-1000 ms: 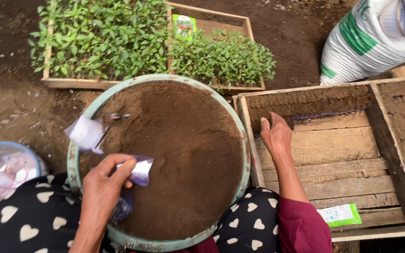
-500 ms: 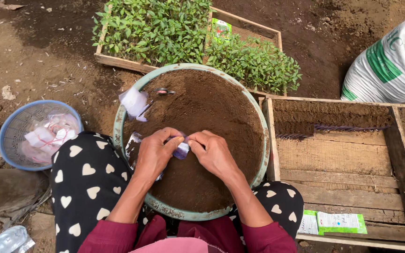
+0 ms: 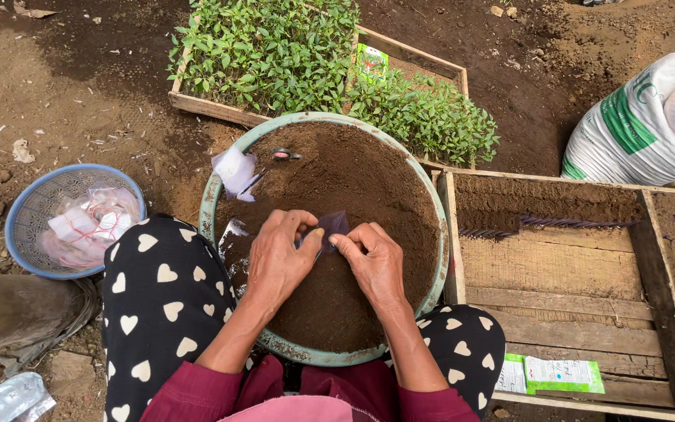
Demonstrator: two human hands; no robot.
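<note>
Both hands at frame centre: left hand (image 3: 279, 258) and right hand (image 3: 374, 262) are pinching a small purple packet (image 3: 333, 224) between fingertips, holding it above the soil-filled round basin (image 3: 220, 187).

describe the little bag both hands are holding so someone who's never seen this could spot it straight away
Find the big round green-rimmed basin of brown soil in the middle. Over its centre, the left hand and right hand pinch a small dark purplish plastic bag. The loose bags by the far-left rim are white and lie untouched.
</note>
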